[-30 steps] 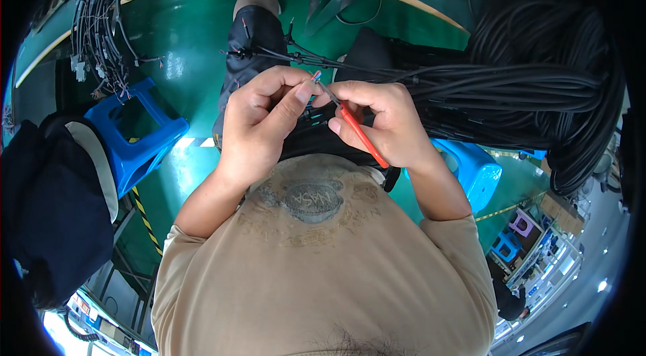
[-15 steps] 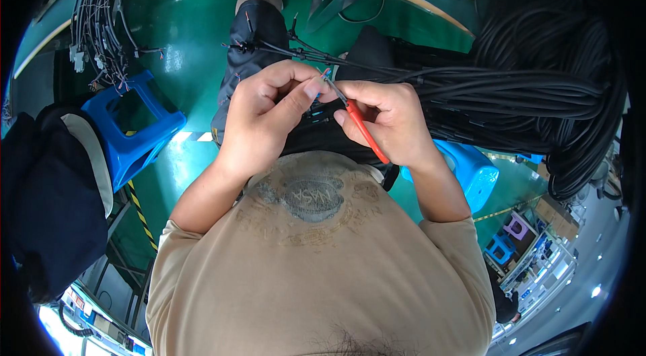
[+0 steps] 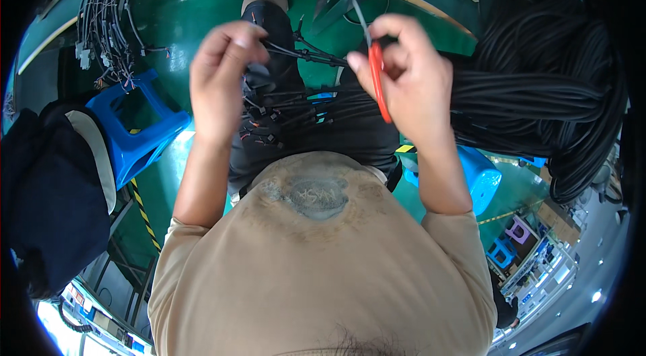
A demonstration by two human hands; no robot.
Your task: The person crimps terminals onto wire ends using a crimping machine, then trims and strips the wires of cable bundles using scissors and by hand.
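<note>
Our hands have come up and moved apart since a moment ago, when they sat close together low over the lap. Now the left hand [image 3: 222, 80] is raised with its fingers pinched shut on the thin black wires [image 3: 303, 54], which stretch taut across to the right. The right hand [image 3: 404, 80] is closed around red-handled cutters [image 3: 377, 80], whose grey tip points up by the far end of those wires; we cannot tell whether the blades are biting anything. We judge that the wire bundle is being drawn out straight and held up for work at its end, rather than handled down at the lap as before. More of the harness [image 3: 269, 120], with small connectors, lies across our dark trousers. Beneath us the floor [image 3: 195, 19] is glossy green. A blue stool [image 3: 134, 127] stands to our left, another blue stool [image 3: 478, 178] to the right, and a thick coil of black cable [image 3: 538, 87] fills the right side. More wiring [image 3: 104, 26] hangs at the upper left.
</note>
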